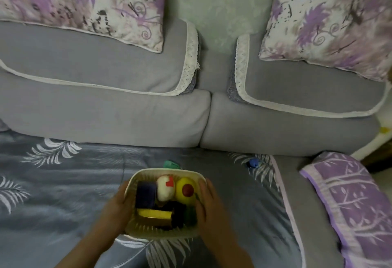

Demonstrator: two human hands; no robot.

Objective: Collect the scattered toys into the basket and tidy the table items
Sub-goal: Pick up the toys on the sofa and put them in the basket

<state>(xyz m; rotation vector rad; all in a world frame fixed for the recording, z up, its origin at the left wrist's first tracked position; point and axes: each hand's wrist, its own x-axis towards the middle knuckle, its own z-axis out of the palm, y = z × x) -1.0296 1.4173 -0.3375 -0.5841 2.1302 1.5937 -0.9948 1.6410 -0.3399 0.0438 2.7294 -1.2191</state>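
- The cream slatted basket (161, 233) sits low in the middle of the frame, on the grey leaf-print sheet (53, 182).
- My left hand (118, 202) grips its left wall. The fingers wrap out of sight round the side.
- My right hand (209, 199) holds the right wall, with the thumb hooked over the rim. The fingertips are blurred.
- Both forearms are cut off by the bottom edge.
- I count six toys inside, though the bottom layer is dark and hard to read:
- a dark blue block (146, 194) at the left;
- a white rounded toy (164, 192) with a red mark, in the middle;
- a yellow rounded toy (180, 187) with a red disc, at the right;
- a yellow bar (153, 213) lying across the near side;
- a dark block (179, 212) and a green piece (189, 214) beside it, both half buried.
- Two toys lie outside the basket. A green toy (171, 164) is just past the far rim and mostly hidden by it.
- A small blue toy (254, 163) lies to the upper right of the basket, near the foot of the sofa.
- The grey sofa (106, 119) fills the upper frame, with two lace-edged seat covers (184, 66).
- Two purple floral pillows (84, 6) sit in the upper corners, both cropped.
- A purple branch-print cloth (350, 199) runs off the lower right.
- A small yellow object (385, 129) at the right edge is too blurred to name.
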